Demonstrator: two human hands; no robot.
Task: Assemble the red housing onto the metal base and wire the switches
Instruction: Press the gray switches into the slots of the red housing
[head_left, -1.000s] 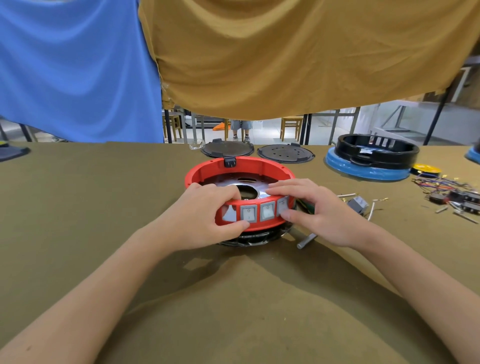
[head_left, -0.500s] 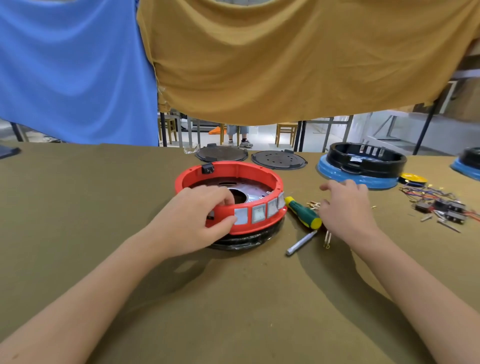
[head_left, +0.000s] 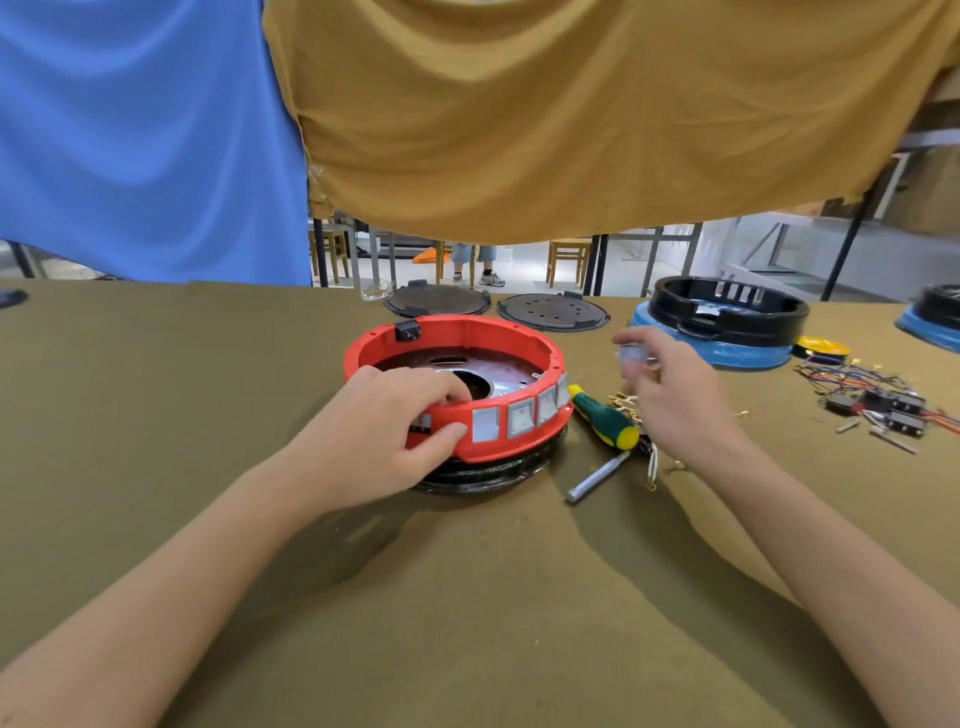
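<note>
The red ring housing sits on the shiny metal base over a black bottom part. Several grey rocker switches line its front wall. My left hand grips the housing's front left rim, fingers inside, thumb outside. My right hand hovers to the right of the housing, above the table, pinching a small pale blurred part between its fingertips. Loose brass terminals lie under that hand.
A green and yellow screwdriver and a grey metal rod lie just right of the housing. Wired switches sit far right. A black housing on a blue base and two dark lids stand behind.
My right hand left the switch row, moved right to the small parts and now lifts a small pale piece. The left hand keeps its grip on the housing.
</note>
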